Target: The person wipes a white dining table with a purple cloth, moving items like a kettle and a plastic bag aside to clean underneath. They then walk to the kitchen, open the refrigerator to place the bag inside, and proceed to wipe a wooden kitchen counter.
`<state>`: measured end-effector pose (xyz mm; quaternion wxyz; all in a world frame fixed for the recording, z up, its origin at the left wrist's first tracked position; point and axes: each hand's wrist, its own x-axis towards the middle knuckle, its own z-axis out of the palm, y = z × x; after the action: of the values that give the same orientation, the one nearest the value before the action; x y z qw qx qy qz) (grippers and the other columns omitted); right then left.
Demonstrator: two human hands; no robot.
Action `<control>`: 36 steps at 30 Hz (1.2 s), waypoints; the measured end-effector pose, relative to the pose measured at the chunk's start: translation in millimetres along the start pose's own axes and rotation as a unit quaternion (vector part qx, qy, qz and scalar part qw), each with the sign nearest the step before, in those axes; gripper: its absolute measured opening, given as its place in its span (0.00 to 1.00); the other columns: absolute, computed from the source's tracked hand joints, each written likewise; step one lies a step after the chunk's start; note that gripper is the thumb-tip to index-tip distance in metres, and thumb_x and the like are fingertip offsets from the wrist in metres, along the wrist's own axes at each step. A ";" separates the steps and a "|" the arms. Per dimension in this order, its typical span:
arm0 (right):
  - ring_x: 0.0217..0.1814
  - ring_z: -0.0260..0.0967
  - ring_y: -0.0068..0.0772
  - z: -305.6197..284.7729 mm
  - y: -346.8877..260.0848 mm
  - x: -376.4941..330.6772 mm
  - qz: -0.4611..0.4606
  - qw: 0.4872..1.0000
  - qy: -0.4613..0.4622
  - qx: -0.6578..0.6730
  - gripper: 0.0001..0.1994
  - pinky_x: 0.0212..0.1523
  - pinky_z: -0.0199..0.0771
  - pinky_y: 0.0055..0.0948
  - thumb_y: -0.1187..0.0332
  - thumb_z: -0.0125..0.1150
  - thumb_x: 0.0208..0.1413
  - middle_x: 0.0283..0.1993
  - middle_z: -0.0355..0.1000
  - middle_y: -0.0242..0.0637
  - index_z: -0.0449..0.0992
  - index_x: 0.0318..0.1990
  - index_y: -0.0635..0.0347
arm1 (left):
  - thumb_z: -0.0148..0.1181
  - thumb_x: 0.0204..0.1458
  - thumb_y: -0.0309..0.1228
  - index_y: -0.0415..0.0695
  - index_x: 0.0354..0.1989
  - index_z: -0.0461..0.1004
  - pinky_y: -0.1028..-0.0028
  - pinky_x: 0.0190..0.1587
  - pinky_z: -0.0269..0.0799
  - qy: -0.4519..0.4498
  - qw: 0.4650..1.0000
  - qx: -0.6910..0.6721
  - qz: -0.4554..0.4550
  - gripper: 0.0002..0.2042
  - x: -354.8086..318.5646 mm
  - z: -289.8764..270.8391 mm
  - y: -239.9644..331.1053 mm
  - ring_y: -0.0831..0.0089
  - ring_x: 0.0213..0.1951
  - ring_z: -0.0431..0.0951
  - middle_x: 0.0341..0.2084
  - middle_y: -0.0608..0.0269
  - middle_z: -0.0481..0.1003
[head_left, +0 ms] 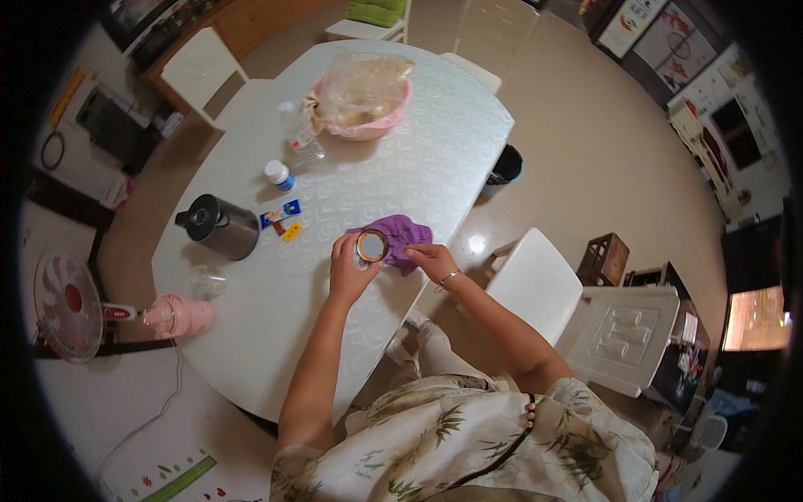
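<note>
My left hand [345, 272] is closed round a small round gold-rimmed container [372, 246] with a pale grey face, near the table's right edge. Whether that face is a lid or an open mouth, I cannot tell. A crumpled purple cloth [403, 227] lies beside and partly behind it. My right hand [432, 261], with a bracelet at the wrist, pinches the cloth at its right side. Its fingertips partly hide the spot they grip.
On the white patterned table [335, 335] stand a dark pitcher [227, 227], a white-and-blue bottle [279, 176], small packets [280, 216], a clear plastic bottle [303, 138], a pink bowl with a plastic bag [368, 128] and a pink jug [180, 315]. A white chair [535, 280] is at right.
</note>
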<state>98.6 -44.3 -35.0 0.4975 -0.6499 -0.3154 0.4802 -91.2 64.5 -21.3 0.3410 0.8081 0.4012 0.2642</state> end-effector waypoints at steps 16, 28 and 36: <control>0.31 0.71 0.18 -115.9 23.4 -35.3 0.076 0.978 0.087 0.175 0.13 0.29 0.70 0.18 0.60 0.60 0.54 0.32 0.77 0.32 0.79 0.36 0.62 | 0.75 0.31 0.38 0.40 0.64 0.53 0.58 0.65 0.50 -0.246 0.961 0.028 0.120 0.49 39.9 84.3 96.7 0.51 0.64 0.53 0.62 0.47 0.55; 0.33 0.71 0.20 -257.4 41.0 5.6 0.104 0.902 0.318 0.272 0.11 0.32 0.71 0.22 0.58 0.59 0.55 0.31 0.76 0.29 0.77 0.36 0.56 | 0.53 0.53 0.52 0.48 0.64 0.57 0.51 0.66 0.41 -0.051 0.938 0.341 -0.016 0.33 51.6 132.6 -1.1 0.48 0.67 0.48 0.66 0.48 0.52; 0.18 0.59 0.20 -289.2 107.0 30.8 0.198 0.845 0.350 0.354 0.09 0.18 0.60 0.24 0.63 0.56 0.53 0.20 0.66 0.28 0.71 0.24 0.54 | 0.49 0.54 0.51 0.47 0.64 0.57 0.51 0.65 0.42 -0.044 0.932 0.360 0.006 0.32 57.6 131.9 -3.0 0.52 0.66 0.50 0.65 0.49 0.53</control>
<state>373.1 -149.1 -133.5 0.6653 -0.6034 0.2063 0.3883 30.8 68.8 -97.6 0.0426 0.8897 0.4494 0.0680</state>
